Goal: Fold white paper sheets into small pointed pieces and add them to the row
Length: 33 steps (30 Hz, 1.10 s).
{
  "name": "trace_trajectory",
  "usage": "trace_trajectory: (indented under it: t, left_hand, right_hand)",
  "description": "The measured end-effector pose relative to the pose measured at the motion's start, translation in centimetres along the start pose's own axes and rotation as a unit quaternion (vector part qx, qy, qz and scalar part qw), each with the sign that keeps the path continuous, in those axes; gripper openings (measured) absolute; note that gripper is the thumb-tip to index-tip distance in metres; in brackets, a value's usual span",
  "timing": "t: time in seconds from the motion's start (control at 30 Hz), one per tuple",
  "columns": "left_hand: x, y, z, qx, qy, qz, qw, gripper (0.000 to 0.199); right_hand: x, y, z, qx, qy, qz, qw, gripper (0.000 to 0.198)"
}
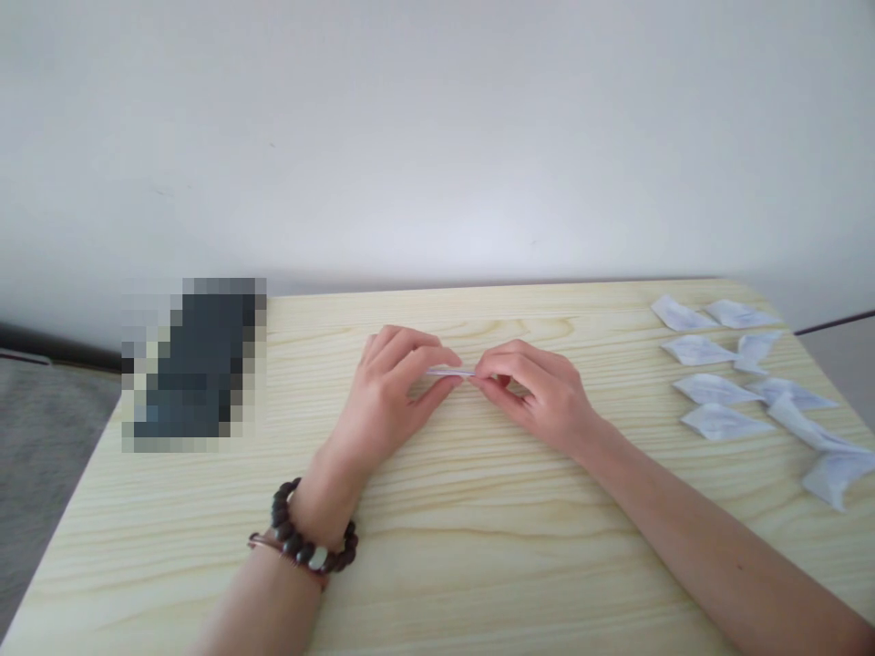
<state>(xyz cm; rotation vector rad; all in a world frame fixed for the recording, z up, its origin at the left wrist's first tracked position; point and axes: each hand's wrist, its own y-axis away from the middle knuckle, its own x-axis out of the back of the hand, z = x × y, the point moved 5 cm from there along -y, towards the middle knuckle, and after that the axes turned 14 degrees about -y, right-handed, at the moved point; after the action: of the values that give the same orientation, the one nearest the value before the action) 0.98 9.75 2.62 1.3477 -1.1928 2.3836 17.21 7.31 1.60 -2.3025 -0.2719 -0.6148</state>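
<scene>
Thin paper [449, 371] between hands, over middle of bench [437, 565], seen nearly edge-on; whether it touches bench, cannot tell; left hand [393, 387] pinches left end between thumb and fingers; right hand [547, 392] has fingers closed on right end; best kept level, pinch light, edges matched before pressing, no twisting, since thin sheet likely creases easily; folded papers [725, 423] lie well apart at right.

Wall [437, 137] behind desk [444, 565]. On desk: blurred object [198, 364] left; paper piece [447, 372] mid-desk, between left hand [393, 387] and right hand [543, 392]; folded papers [715, 390] right.
</scene>
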Motion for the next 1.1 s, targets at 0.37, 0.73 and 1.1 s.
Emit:
trace_trajectory:
  t: [0.37, 0.73, 1.1]
  left_hand:
    - [0.14, 0.18, 0.76, -0.028, -0.049, 0.052, 0.997, 0.008]
    - [0.0, 0.13, 1.11, -0.039, -0.011, 0.036, 0.999, 0.014]
    - [0.3, 0.3, 1.23, -0.017, -0.027, 0.064, 0.997, 0.021]
  right_hand:
    - [0.22, 0.21, -0.23, 0.032, 0.02, 0.025, 0.999, 0.014]
    - [0.26, 0.21, -0.23, 0.016, -0.02, 0.016, 1.0, 0.019]
    - [0.81, 0.25, -0.26, 0.042, 0.007, 0.095, 0.995, 0.024]
